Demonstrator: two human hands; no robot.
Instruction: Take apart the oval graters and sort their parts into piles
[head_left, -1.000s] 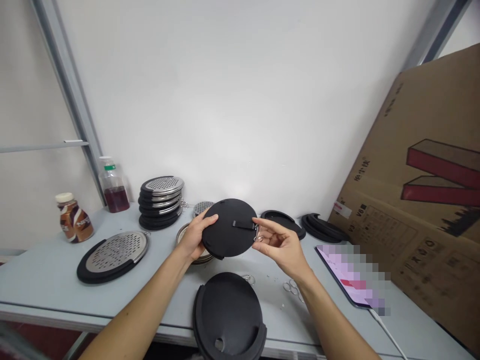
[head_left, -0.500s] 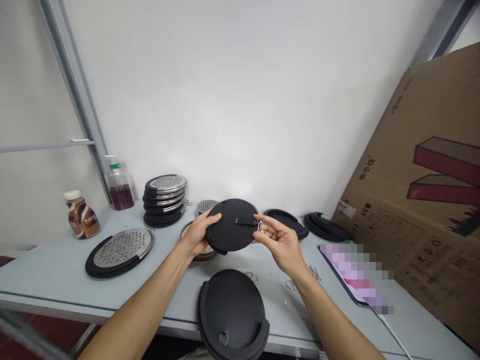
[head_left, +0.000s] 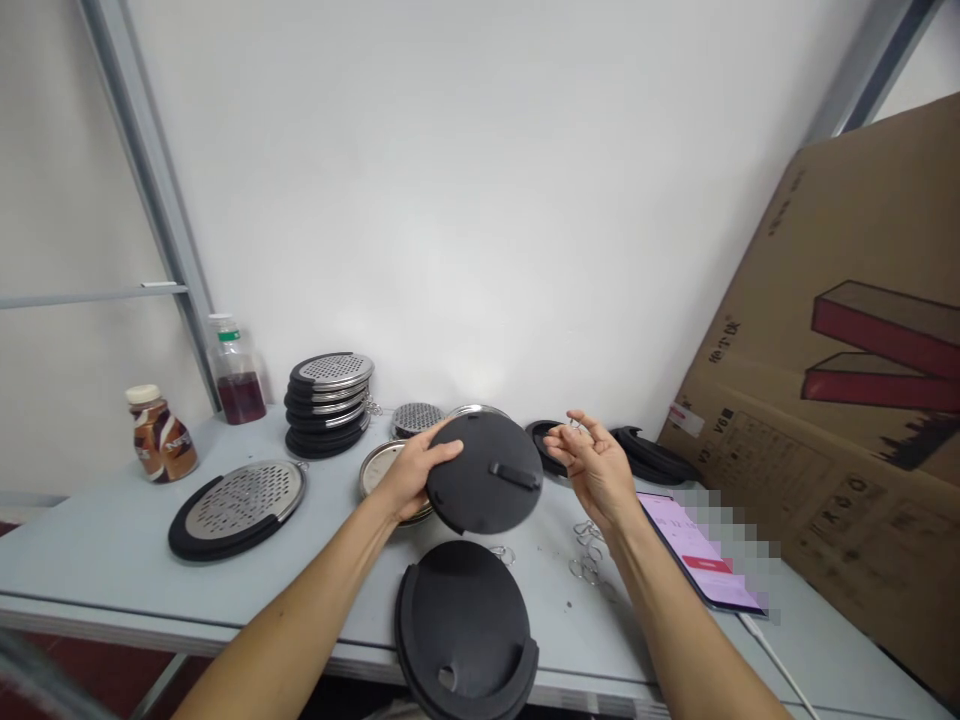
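Left hand [head_left: 411,473] clamped on black disc [head_left: 474,490]; disc's clip [head_left: 514,476] runs rightward, slightly down; right hand [head_left: 602,470], apart, pinches small metal piece [head_left: 575,426], partly hidden, shape unclear.

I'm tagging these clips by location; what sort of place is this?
Probably a small workshop: a stack of metal-and-black discs and loose metal rings on a grey table, beside a large cardboard box.
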